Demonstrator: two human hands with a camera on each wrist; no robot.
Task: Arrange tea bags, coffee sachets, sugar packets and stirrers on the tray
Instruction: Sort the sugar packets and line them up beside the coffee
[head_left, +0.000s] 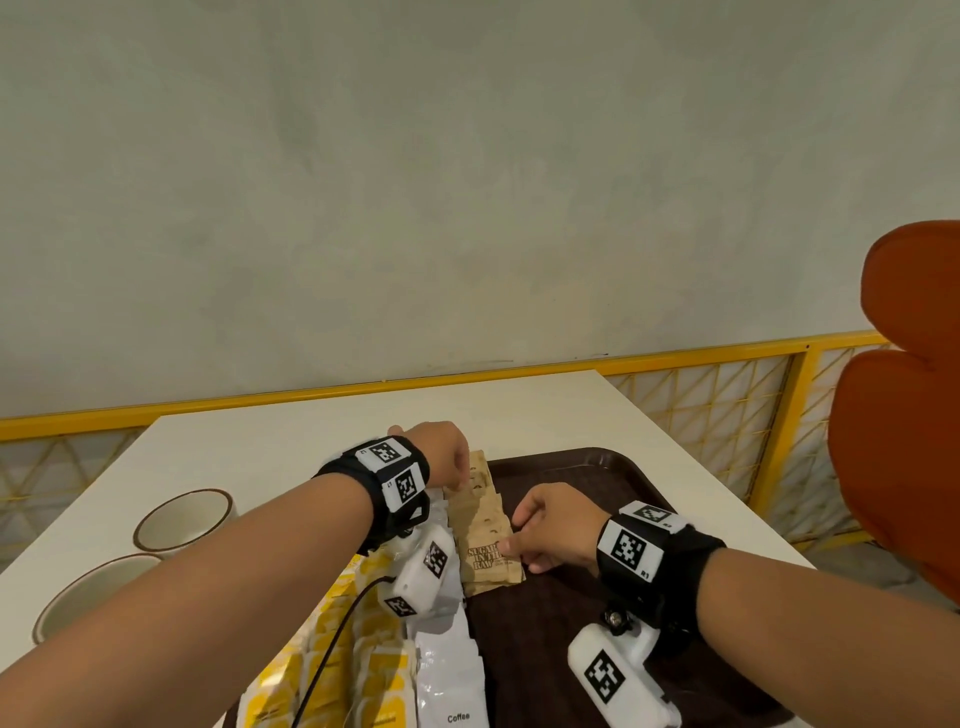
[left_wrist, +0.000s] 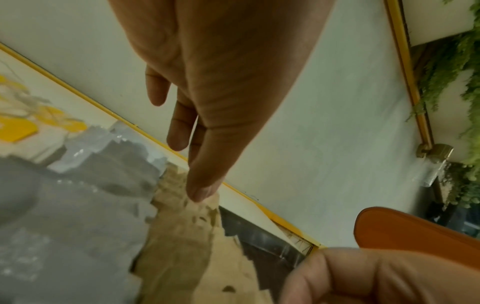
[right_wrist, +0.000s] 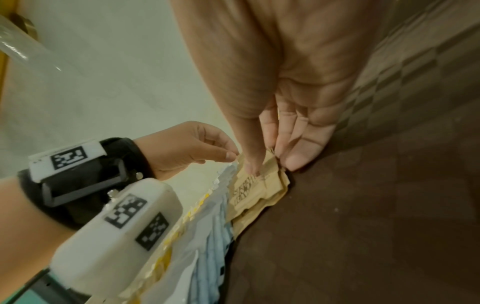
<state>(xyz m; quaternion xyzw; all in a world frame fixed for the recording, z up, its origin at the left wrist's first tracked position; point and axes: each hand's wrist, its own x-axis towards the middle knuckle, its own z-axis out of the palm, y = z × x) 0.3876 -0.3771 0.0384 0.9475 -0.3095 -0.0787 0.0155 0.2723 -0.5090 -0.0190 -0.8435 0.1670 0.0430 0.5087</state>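
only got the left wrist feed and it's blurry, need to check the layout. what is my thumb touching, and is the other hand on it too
Observer: The left hand touches the far end of a row of brown sugar packets; the right hand pinches the near end, thumb on the top packet.
Operator: are they on the tray
Observer: Yes, along the left part of the dark brown tray, beside white coffee sachets.
Operator: tea bags?
Observer: Yellow tea bags lie left of the sachets.
Operator: anything off the tray
Observer: Two cups stand on the white table, to the left.
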